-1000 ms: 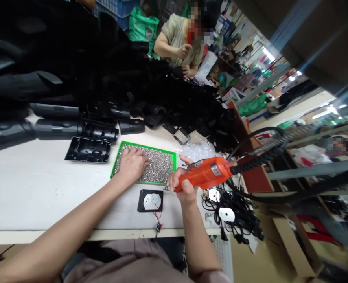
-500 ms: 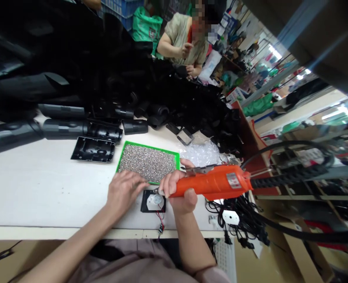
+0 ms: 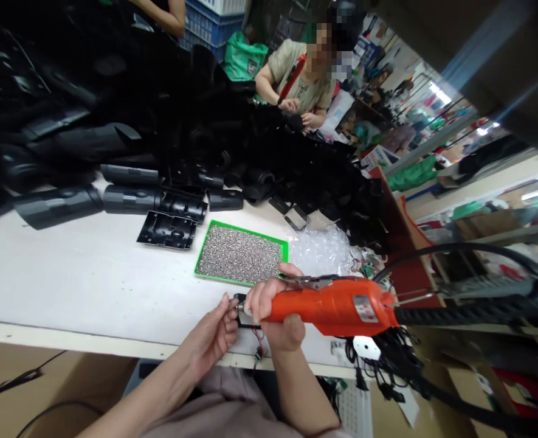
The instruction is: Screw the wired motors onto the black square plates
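The right hand (image 3: 278,310) grips an orange electric screwdriver (image 3: 337,307), its tip just beside the pinched fingertips (image 3: 225,301) of the left hand (image 3: 207,337), above a black plate (image 3: 248,325) with thin wires (image 3: 260,348). A green-framed tray of small screws (image 3: 286,252) lies beyond them on the white table (image 3: 68,274).

Blue plastic crates (image 3: 209,30), green sacks (image 3: 245,58), metal shelving (image 3: 428,140), bright ceiling lights (image 3: 439,93)

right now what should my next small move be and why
Probably lower the orange electric screwdriver in your right hand onto the black plate, since its bit sits at your left fingertips right above the plate's edge.
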A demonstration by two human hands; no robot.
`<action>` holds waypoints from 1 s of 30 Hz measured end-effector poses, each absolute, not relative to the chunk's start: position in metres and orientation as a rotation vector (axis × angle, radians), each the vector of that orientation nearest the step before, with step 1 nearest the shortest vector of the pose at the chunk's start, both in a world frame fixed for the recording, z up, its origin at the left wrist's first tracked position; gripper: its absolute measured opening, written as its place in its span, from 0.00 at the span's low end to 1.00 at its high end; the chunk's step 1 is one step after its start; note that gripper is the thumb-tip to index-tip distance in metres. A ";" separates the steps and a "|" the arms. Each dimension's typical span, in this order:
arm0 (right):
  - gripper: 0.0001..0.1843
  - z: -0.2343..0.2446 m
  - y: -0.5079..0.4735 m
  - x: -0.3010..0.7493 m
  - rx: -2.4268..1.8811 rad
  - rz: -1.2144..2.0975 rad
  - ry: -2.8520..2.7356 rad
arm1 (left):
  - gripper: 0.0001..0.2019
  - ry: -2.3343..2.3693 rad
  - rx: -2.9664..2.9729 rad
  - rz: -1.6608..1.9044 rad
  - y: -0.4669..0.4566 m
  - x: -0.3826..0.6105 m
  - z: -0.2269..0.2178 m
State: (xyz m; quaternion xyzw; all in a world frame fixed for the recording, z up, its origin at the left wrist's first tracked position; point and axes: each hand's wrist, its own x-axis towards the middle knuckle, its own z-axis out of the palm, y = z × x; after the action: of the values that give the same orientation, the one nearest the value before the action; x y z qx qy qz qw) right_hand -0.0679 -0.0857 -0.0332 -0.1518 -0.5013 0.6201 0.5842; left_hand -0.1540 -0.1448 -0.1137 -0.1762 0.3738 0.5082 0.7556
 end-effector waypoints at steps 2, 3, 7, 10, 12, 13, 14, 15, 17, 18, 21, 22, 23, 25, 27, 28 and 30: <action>0.24 -0.036 -0.087 -0.067 -0.327 1.449 -1.166 | 0.15 0.824 -0.376 1.118 -0.145 -0.151 -0.114; 0.23 -0.038 -0.088 -0.066 -0.317 1.451 -1.166 | 0.16 0.826 -0.366 1.117 -0.146 -0.150 -0.115; 0.23 -0.045 -0.090 -0.062 -0.381 1.444 -1.196 | 0.18 0.842 -0.325 1.090 -0.151 -0.147 -0.119; 0.29 -0.047 -0.091 -0.061 -0.492 1.426 -1.228 | 0.19 0.866 -0.291 1.075 -0.153 -0.146 -0.121; 0.33 -0.048 -0.092 -0.061 -0.535 1.415 -1.242 | 0.22 0.894 -0.259 1.073 -0.154 -0.145 -0.122; 0.33 -0.047 -0.093 -0.062 -0.543 1.415 -1.248 | 0.24 0.912 -0.232 1.076 -0.155 -0.144 -0.122; 0.33 -0.047 -0.093 -0.061 -0.545 1.418 -1.255 | 0.26 0.932 -0.191 1.083 -0.155 -0.143 -0.123; 0.34 -0.046 -0.094 -0.061 -0.544 1.426 -1.268 | 0.28 0.961 -0.131 1.093 -0.156 -0.143 -0.123; 0.33 -0.043 -0.094 -0.058 -0.540 1.434 -1.286 | 0.30 1.068 0.081 1.108 -0.159 -0.145 -0.124; 0.33 -0.042 -0.093 -0.057 -0.531 1.428 -1.285 | 0.30 1.152 0.241 1.117 -0.161 -0.147 -0.125; 0.29 -0.038 -0.091 -0.049 -0.491 1.389 -1.258 | 0.23 1.473 0.927 1.210 -0.168 -0.159 -0.130; 0.27 -0.039 -0.090 -0.047 -0.487 1.378 -1.257 | 0.18 1.562 1.207 1.255 -0.171 -0.163 -0.132; 0.27 -0.041 -0.089 -0.044 -0.493 1.371 -1.262 | 0.13 1.624 1.497 1.290 -0.173 -0.166 -0.136; 0.27 -0.050 -0.087 -0.040 -0.530 1.373 -1.282 | 0.08 1.684 2.018 1.287 -0.176 -0.170 -0.144; 0.29 -0.062 -0.087 -0.038 -0.560 1.398 -1.292 | 0.09 1.711 2.330 1.202 -0.177 -0.170 -0.153; 0.29 -0.068 -0.087 -0.039 -0.568 1.413 -1.296 | 0.10 1.725 2.400 1.154 -0.178 -0.169 -0.157; 0.30 -0.078 -0.087 -0.040 -0.579 1.425 -1.308 | 0.13 1.753 2.434 1.076 -0.179 -0.167 -0.162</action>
State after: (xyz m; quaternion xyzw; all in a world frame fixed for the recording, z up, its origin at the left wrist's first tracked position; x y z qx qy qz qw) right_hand -0.0400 -0.0868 -0.0780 -0.2426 -0.5483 0.5976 0.5324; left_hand -0.1671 -0.1786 -0.1622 0.7637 0.5499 0.3375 -0.0223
